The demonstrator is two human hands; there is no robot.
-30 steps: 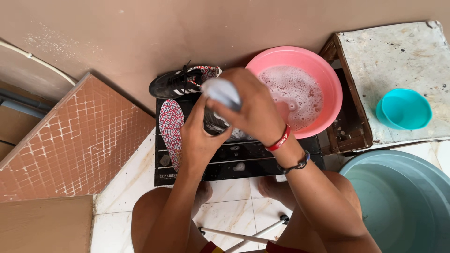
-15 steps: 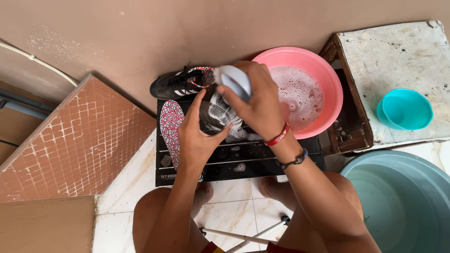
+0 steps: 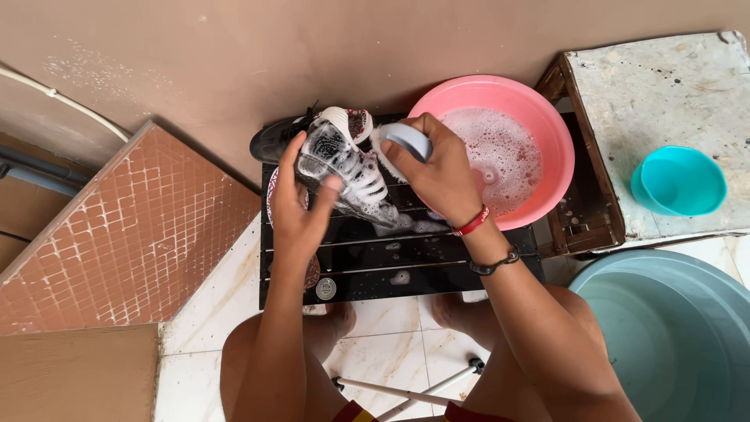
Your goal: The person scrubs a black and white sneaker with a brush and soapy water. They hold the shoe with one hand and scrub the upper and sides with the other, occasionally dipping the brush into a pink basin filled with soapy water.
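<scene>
At centre frame the left hand (image 3: 301, 211) has its fingers clamped around a soapy shoe (image 3: 344, 172), held tilted above the black rack (image 3: 406, 266). The right hand (image 3: 437, 168) closes its fingers on a pale brush (image 3: 402, 141), touching the shoe's upper end. For good scrubbing, it seems best to grip the shoe firmly and stroke along its ribs. The pink basin (image 3: 539, 101) of suds sits just right; a second shoe (image 3: 277, 141) lies behind.

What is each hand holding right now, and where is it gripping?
Left hand grips the soapy shoe around its side; right hand clasps a scrub brush over its back.
</scene>
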